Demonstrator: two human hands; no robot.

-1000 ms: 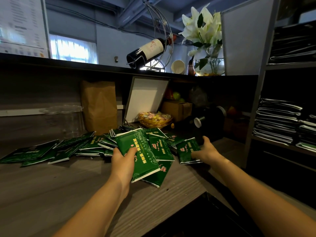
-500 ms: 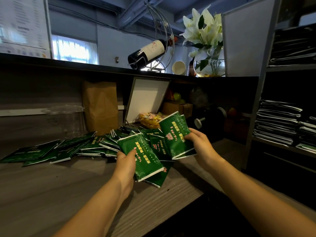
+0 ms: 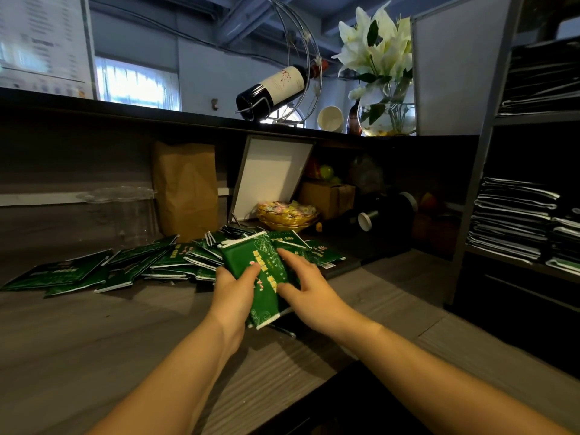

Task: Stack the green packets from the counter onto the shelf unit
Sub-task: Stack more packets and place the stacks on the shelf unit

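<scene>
Small stack of green packets (image 3: 258, 267) sits between both hands just above the wooden counter (image 3: 125, 340). My left hand (image 3: 233, 291) grips its left side, thumb on the top packet. My right hand (image 3: 309, 295) holds its right side, with thumb and forefinger lying on the top face. Many more loose green packets (image 3: 125, 265) lie spread across the counter to the left and behind. The shelf unit (image 3: 480, 171) stands at the right, with stacked packets (image 3: 514, 221) on its shelves.
Behind the packets stand a brown paper bag (image 3: 185, 189), clear plastic cups (image 3: 125, 211), a leaning white board (image 3: 270, 177), a basket of sweets (image 3: 287, 215) and a black device (image 3: 386, 221). A wine bottle (image 3: 276, 86) and a vase of lilies (image 3: 383, 73) sit on the ledge above.
My right hand picked a packet off the counter, carried it left and laid it on the packet in my left hand. Both hands now hold the stack together.
</scene>
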